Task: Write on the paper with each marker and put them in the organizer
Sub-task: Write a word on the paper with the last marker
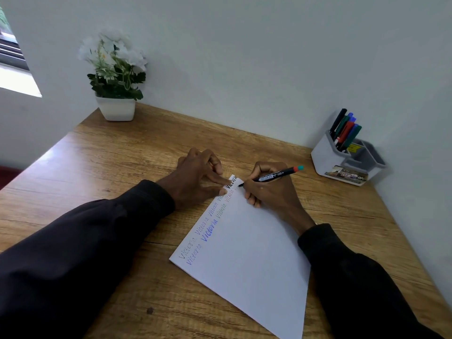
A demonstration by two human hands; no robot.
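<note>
A white sheet of paper (pixel 247 255) lies at an angle on the brown wood-grain desk (pixel 97 167), one corner pointing away from the person. Along its left edge run two rows of the handwritten word "Victoria" (pixel 209 228) in grey, blue and black ink, with one bold blue and one bold black entry. The right hand (pixel 271 192) rests on the far part of the sheet and pinches a black marker with a red and teal end (pixel 276 175) between thumb and curled fingers. The tip of the marker touches the paper close to the far corner, just beside the bold black word. The left hand (pixel 198 177) lies flat, fingers mostly extended, with two fingertips (pixel 223 192) pressing the sheet's left edge near that corner. Both forearms are in dark sleeves (pixel 80 248). The white and grey plastic desk organizer (pixel 326 160) stands at the far right of the desk against the pale wall (pixel 244 57), well apart from the paper. Its tall compartment holds a bunch of upright markers (pixel 344 129) with black, green, red and blue caps. A white pot of white artificial flowers (pixel 117 107) stands at the far left corner.
</note>
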